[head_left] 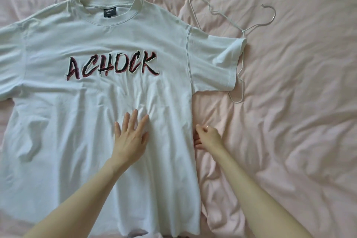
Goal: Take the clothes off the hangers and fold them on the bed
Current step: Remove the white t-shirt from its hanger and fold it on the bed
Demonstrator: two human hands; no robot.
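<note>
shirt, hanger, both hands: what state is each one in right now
shirt: off the hanger, spread flat face up on the bed, not yet folded
hanger: lying on the bed, partly under the shirt's sleeve
left hand: open, palm pressing flat on the shirt
right hand: fingers curled at the shirt's side edge, seemingly pinching it
bed: covered by a wrinkled pink sheet

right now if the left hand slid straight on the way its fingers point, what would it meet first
The left hand lies flat on the white t-shirt, fingers pointing up toward the collar. Sliding on, it would first cross a patch of wrinkled fabric, then probably reach the ACHOCK lettering, near its right half.
</note>
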